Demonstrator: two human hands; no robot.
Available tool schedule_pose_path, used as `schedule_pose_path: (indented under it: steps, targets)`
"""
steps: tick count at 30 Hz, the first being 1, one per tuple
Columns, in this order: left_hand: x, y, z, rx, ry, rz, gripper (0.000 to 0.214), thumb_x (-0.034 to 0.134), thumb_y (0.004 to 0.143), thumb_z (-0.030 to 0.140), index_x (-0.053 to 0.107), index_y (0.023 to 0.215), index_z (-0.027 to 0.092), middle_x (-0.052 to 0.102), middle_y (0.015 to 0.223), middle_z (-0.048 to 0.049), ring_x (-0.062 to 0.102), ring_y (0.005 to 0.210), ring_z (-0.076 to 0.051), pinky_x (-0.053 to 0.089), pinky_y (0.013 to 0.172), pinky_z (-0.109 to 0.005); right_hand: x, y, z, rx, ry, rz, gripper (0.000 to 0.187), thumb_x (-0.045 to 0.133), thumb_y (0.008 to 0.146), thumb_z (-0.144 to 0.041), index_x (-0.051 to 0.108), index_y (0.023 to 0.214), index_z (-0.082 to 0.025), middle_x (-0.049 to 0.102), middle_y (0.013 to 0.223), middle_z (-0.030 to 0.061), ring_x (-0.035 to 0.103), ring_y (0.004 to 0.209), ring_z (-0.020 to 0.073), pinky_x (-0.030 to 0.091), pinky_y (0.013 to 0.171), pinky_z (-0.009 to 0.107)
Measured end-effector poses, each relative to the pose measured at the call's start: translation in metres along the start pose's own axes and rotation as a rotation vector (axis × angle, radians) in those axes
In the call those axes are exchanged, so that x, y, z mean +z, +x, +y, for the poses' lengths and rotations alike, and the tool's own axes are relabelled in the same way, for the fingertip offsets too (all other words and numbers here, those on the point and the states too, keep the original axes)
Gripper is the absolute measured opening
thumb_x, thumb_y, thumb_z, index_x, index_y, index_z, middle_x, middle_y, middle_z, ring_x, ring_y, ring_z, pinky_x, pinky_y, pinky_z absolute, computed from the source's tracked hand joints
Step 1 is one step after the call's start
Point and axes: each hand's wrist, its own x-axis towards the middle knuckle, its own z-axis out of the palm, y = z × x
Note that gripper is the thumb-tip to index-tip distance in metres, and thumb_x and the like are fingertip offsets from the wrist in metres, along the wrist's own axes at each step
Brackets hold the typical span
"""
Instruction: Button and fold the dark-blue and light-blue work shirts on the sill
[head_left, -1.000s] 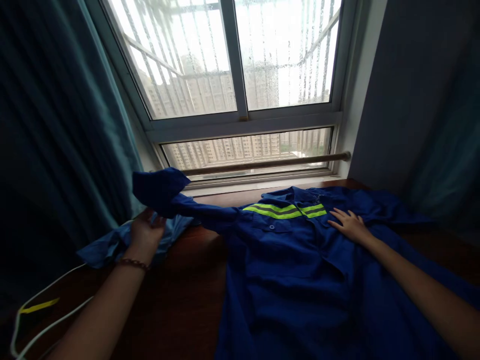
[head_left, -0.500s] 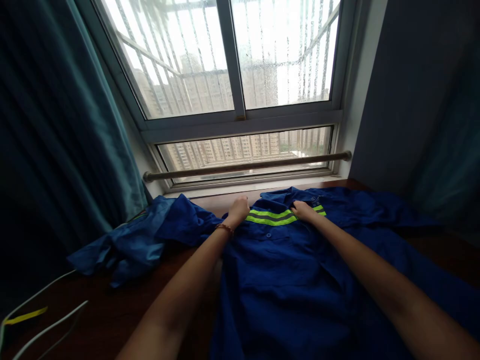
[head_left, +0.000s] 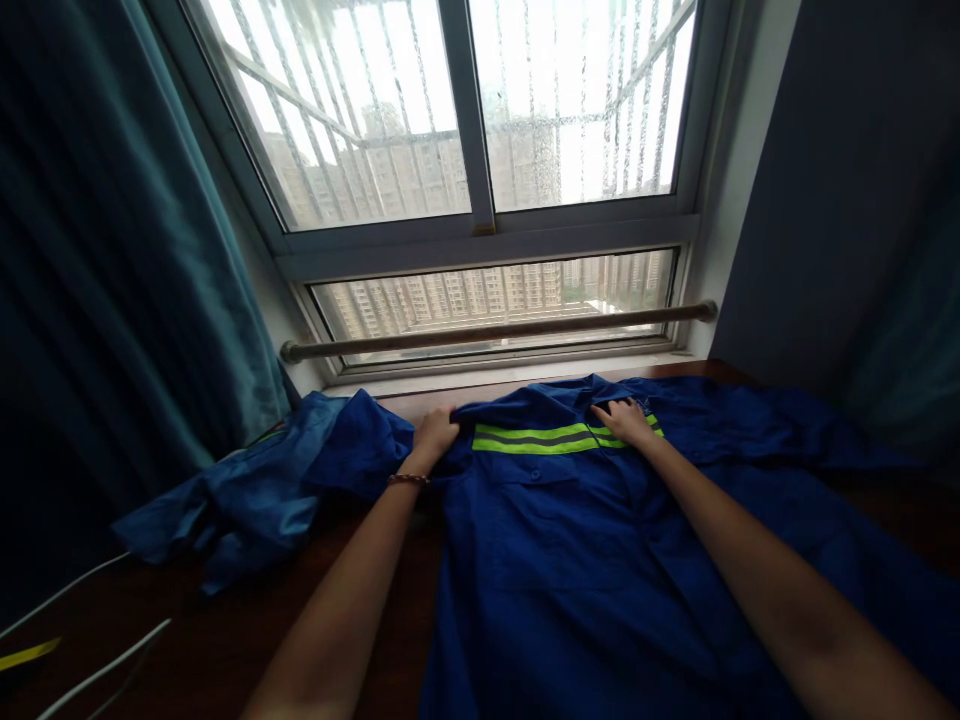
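A dark blue work jacket (head_left: pixel 555 540) lies spread out, its chest crossed by a yellow-green and grey reflective stripe (head_left: pixel 532 437). Below the stripe is a buttoned pocket flap (head_left: pixel 535 474). My left hand (head_left: pixel 435 437), with a bracelet at the wrist, is closed on the jacket's cloth near the left shoulder. On the front placket, beside the collar, my right hand (head_left: pixel 628 420) rests with thumb and fingers apart, covering part of the stripe. To the left, crumpled blue cloth (head_left: pixel 262 500) lies next to my left hand; where it joins the jacket is unclear.
Under the jacket is a dark brown wooden surface (head_left: pixel 375 620). A metal rail (head_left: pixel 495 333) runs in front of the barred window (head_left: pixel 480 232). Blue-green curtain (head_left: pixel 210 300) hangs at left. White cables (head_left: pixel 105 665) and a yellow strip (head_left: pixel 30 655) lie at lower left.
My left hand has moved left from the stripe's end to the shoulder, and the cloth there is drawn flatter. My right hand has shifted slightly right and its fingers have loosened.
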Motion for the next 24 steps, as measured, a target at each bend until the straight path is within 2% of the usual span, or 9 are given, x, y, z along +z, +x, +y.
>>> schedule_pose_path:
  steps: [3, 5, 8, 10, 12, 14, 19, 22, 24]
  targets:
    - [0.010, -0.001, -0.006, -0.030, 0.097, 0.317, 0.038, 0.029, 0.087, 0.028, 0.048, 0.116, 0.013, 0.060, 0.099, -0.0149, 0.055, 0.093, -0.026, 0.040, 0.076, -0.036, -0.009, 0.000, -0.013, 0.049, 0.028, 0.124, 0.074, 0.015, 0.084, -0.058, 0.026, 0.132, -0.003, 0.028, 0.136, 0.0214, 0.025, 0.124, 0.0307, 0.021, 0.098, 0.041]
    - [0.020, 0.001, -0.015, -0.021, 0.175, 0.381, 0.038, 0.029, 0.087, 0.031, 0.050, 0.112, 0.012, 0.060, 0.093, -0.0151, 0.055, 0.090, -0.027, 0.039, 0.077, -0.039, -0.014, -0.006, -0.024, 0.046, 0.049, 0.253, 0.078, 0.023, 0.082, -0.060, 0.010, 0.137, -0.005, 0.016, 0.141, 0.0190, 0.017, 0.127, 0.0309, 0.019, 0.099, 0.041]
    - [0.035, 0.006, -0.037, 0.008, 0.203, 0.204, 0.040, 0.039, 0.082, 0.045, 0.056, 0.101, 0.014, 0.058, 0.098, -0.0154, 0.050, 0.096, -0.030, 0.038, 0.080, -0.043, -0.017, -0.022, -0.044, 0.030, 0.021, 0.331, 0.082, 0.037, 0.077, -0.061, 0.007, 0.138, -0.015, 0.004, 0.144, 0.0144, 0.008, 0.128, 0.0369, 0.013, 0.100, 0.049]
    - [0.040, 0.011, -0.055, 0.000, 0.144, 0.082, 0.048, 0.040, 0.076, 0.057, 0.058, 0.098, 0.018, 0.056, 0.105, -0.0142, 0.048, 0.101, -0.032, 0.037, 0.082, -0.044, -0.014, -0.032, -0.056, 0.091, 0.035, 0.192, 0.081, 0.038, 0.075, -0.063, 0.011, 0.138, -0.020, 0.001, 0.144, 0.0139, 0.009, 0.126, 0.0430, 0.014, 0.096, 0.056]
    - [0.041, 0.016, -0.074, -0.036, 0.081, 0.045, 0.057, 0.041, 0.071, 0.065, 0.057, 0.102, 0.020, 0.052, 0.113, -0.0132, 0.043, 0.107, -0.032, 0.035, 0.086, -0.045, -0.008, -0.037, -0.065, 0.165, 0.089, -0.038, 0.082, 0.035, 0.072, -0.068, 0.016, 0.137, -0.023, 0.004, 0.144, 0.0145, 0.014, 0.123, 0.0474, 0.017, 0.091, 0.061]
    - [0.042, 0.019, -0.091, -0.086, 0.071, 0.067, 0.068, 0.044, 0.066, 0.068, 0.051, 0.113, 0.020, 0.043, 0.125, -0.0142, 0.033, 0.118, -0.034, 0.030, 0.092, -0.046, 0.002, -0.039, -0.069, 0.178, 0.090, -0.163, 0.082, 0.031, 0.070, -0.073, 0.020, 0.136, -0.026, 0.008, 0.144, 0.0129, 0.013, 0.122, 0.0489, 0.013, 0.090, 0.064]
    - [0.045, 0.013, -0.117, -0.205, 0.108, 0.133, 0.080, 0.045, 0.066, 0.066, 0.041, 0.124, 0.010, 0.024, 0.138, -0.0188, 0.013, 0.129, -0.033, 0.024, 0.100, -0.044, 0.016, -0.029, -0.059, 0.223, -0.013, -0.090, 0.078, 0.025, 0.069, -0.075, 0.027, 0.134, -0.031, 0.013, 0.144, 0.0088, 0.006, 0.124, 0.0486, 0.002, 0.089, 0.067]
    - [0.043, 0.008, -0.113, -0.225, 0.148, 0.215, 0.069, 0.046, 0.072, 0.056, 0.043, 0.121, 0.008, 0.028, 0.135, -0.0214, 0.019, 0.128, -0.032, 0.030, 0.096, -0.044, 0.009, -0.022, -0.046, 0.201, 0.033, -0.067, 0.074, 0.030, 0.070, -0.073, 0.033, 0.131, -0.031, 0.022, 0.141, 0.0086, 0.016, 0.123, 0.0464, 0.011, 0.090, 0.065]
    - [0.037, 0.007, -0.101, -0.208, 0.190, 0.257, 0.057, 0.049, 0.074, 0.047, 0.047, 0.116, 0.008, 0.033, 0.132, -0.0223, 0.022, 0.126, -0.034, 0.032, 0.093, -0.048, -0.002, -0.017, -0.033, 0.165, 0.079, -0.044, 0.065, 0.035, 0.074, -0.066, 0.041, 0.126, -0.028, 0.036, 0.133, 0.0094, 0.030, 0.120, 0.0388, 0.022, 0.093, 0.055]
